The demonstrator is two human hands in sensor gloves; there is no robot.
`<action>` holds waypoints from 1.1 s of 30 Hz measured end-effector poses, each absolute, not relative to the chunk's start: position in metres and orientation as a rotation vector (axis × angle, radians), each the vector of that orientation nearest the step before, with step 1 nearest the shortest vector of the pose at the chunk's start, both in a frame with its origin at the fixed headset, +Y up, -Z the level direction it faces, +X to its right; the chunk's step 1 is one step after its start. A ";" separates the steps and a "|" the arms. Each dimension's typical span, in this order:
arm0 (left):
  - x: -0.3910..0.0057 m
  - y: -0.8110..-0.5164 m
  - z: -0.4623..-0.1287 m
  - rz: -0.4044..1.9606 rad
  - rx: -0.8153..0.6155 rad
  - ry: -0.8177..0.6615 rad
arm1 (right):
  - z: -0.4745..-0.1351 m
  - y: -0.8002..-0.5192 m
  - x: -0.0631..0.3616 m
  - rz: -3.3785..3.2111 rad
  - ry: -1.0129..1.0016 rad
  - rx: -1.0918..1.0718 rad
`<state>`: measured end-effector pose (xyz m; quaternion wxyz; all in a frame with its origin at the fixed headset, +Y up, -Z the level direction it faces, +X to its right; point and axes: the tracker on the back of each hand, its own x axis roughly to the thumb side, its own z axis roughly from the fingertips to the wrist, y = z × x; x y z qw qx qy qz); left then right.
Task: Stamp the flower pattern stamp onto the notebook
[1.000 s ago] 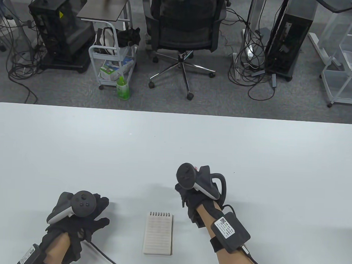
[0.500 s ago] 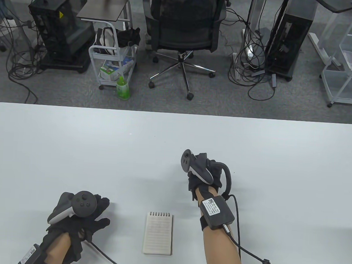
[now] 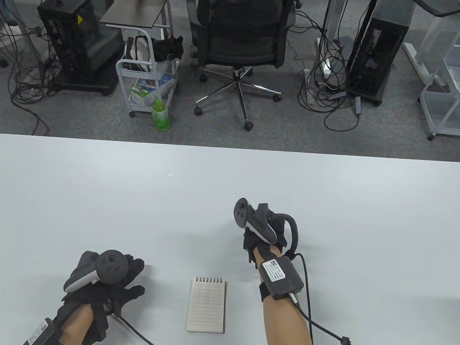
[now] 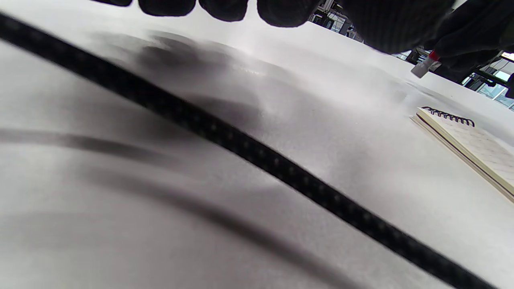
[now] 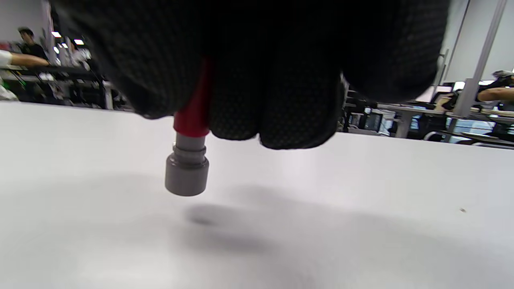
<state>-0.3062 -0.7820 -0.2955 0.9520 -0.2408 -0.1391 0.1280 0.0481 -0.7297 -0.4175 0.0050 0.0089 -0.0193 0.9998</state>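
A small spiral notebook (image 3: 206, 305) lies open on the white table (image 3: 229, 188) near the front edge, showing a blank lined page; it also shows in the left wrist view (image 4: 470, 148). My right hand (image 3: 263, 237) hovers beyond and right of the notebook and grips a stamp (image 5: 188, 160) with a red body and grey round head, pointing down a little above the table. The stamp also shows far off in the left wrist view (image 4: 423, 67). My left hand (image 3: 110, 286) rests on the table left of the notebook, holding nothing.
A black cable (image 4: 257, 152) from my left glove runs across the table near the front edge. Another cable (image 3: 321, 330) trails from my right wrist. An office chair (image 3: 241, 44), carts and computer towers stand on the floor beyond the table.
My right hand with the stamp rose from beside the notebook's top right corner and moved away over the table, then settled slightly. My left hand stayed put.
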 end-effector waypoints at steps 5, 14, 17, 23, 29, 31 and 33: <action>-0.306 -0.780 -0.294 0.301 -0.412 -0.285 | -0.374 -0.705 0.051 2.851 -0.193 0.195; -0.285 -0.758 -0.287 0.694 -0.052 -0.341 | -0.302 -0.704 0.057 2.224 -0.206 0.290; -0.267 -0.755 -0.283 0.850 -0.029 -0.365 | -0.292 -0.712 0.050 2.118 -0.191 0.323; -0.233 -0.752 -0.277 1.084 0.000 -0.410 | -0.284 -0.726 0.043 1.951 -0.058 0.339; -0.222 -0.751 -0.276 1.098 0.025 -0.418 | -0.284 -0.731 0.043 1.938 -0.052 0.354; -0.221 -0.751 -0.276 1.088 0.035 -0.416 | -0.285 -0.734 0.041 1.928 -0.038 0.358; -0.219 -0.752 -0.277 1.083 0.034 -0.398 | -0.284 -0.735 0.039 1.943 -0.040 0.374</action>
